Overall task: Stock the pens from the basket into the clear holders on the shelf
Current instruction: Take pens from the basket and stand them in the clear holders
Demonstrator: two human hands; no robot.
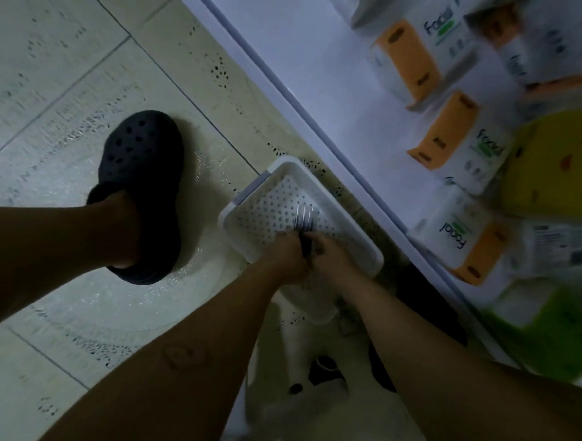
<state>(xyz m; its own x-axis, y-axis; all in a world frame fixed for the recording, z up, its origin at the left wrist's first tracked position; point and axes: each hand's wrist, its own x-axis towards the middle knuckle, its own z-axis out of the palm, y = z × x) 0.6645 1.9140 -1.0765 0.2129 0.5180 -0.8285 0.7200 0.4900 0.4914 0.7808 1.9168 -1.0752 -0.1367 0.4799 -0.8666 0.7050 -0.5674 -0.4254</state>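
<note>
White perforated plastic forms the basket, which sits on the tiled floor just beside the front edge of the shelf. In the head view both arms reach down into it. The left hand and right hand meet over the basket's near half, each with fingers curled round one small bundle of pens. The dark barrels are gripped between the two hands, and the pale tips fan out beyond the knuckles, above the basket's bottom. A black clog stands on the floor to the left. Orange-and-white tissue packs line the shelf, blurred.
</note>
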